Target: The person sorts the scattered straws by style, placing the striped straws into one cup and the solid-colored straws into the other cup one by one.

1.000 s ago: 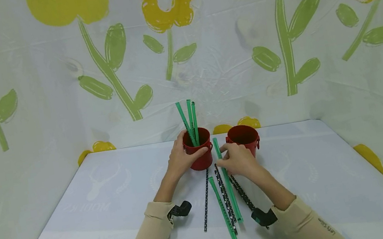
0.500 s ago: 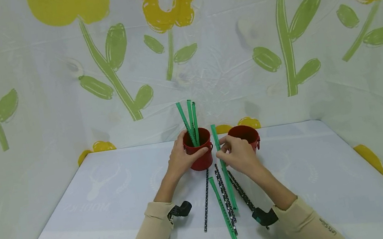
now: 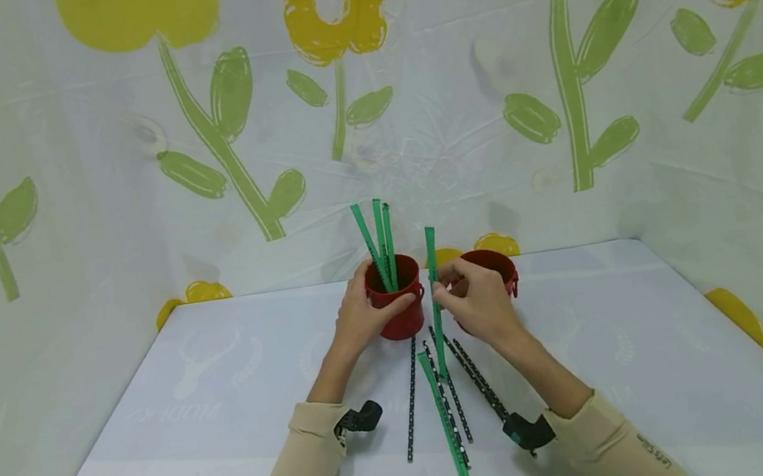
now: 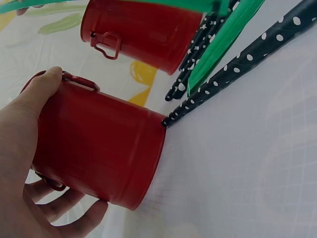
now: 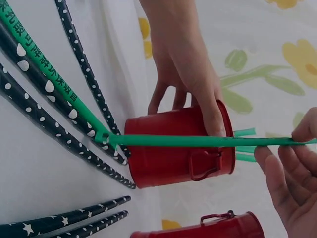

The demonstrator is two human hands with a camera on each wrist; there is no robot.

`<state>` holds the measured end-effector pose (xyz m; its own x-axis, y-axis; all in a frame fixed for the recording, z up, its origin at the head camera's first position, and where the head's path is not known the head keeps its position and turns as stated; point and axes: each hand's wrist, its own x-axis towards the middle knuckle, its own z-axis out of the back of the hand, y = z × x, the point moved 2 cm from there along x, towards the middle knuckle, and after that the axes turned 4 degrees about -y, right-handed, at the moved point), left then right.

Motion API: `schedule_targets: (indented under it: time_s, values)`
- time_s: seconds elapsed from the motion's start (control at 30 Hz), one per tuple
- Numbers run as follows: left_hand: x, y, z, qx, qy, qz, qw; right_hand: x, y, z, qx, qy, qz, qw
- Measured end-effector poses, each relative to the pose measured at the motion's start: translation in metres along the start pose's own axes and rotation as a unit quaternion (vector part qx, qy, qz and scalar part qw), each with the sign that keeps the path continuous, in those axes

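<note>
My left hand (image 3: 357, 318) holds the left red bucket (image 3: 403, 323) by its upper side, thumb near the rim and fingers around the far wall. Several green wrapped straws (image 3: 382, 242) stand in that bucket, leaning on its rim. My right hand (image 3: 482, 305) pinches another green wrapped straw (image 3: 432, 251) between thumb and fingertips, just right of the bucket. In the right wrist view this held straw (image 5: 178, 140) passes in front of the bucket (image 5: 163, 168), its lower end over the lying straws. Behind my right hand stands a second red bucket (image 3: 507, 272), partly covered by it.
On the table in front of the buckets lie several black patterned straws (image 3: 413, 409), some dotted and some with stars (image 5: 64, 219). One more green wrapped straw (image 3: 455, 453) lies among them, reaching toward the near side. A flowered curtain (image 3: 417, 181) rises behind the table.
My right hand has raised the green straw and tilted its top right, lower end now higher up the view. The lying straws beneath shifted slightly. My left hand and its bucket stay put.
</note>
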<state>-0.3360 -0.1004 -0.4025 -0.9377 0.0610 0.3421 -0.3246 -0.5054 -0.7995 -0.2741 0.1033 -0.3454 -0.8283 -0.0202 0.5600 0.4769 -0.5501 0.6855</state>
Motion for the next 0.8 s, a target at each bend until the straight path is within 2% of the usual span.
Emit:
schedule_targets:
  time_s: [0.23,0.5,0.8]
  values:
    - [0.001,0.000,0.000,0.005,-0.003,-0.002,1.0000,0.003,0.000,0.003,0.063,-0.024,0.016,0.998]
    - [0.001,0.002,-0.001,0.003,-0.004,-0.006,1.0000,0.007,0.002,0.008,0.076,-0.042,0.013,0.996]
    - [0.003,0.003,-0.001,0.004,-0.003,-0.002,1.0000,0.031,0.011,0.021,0.104,-0.062,0.028,0.992]
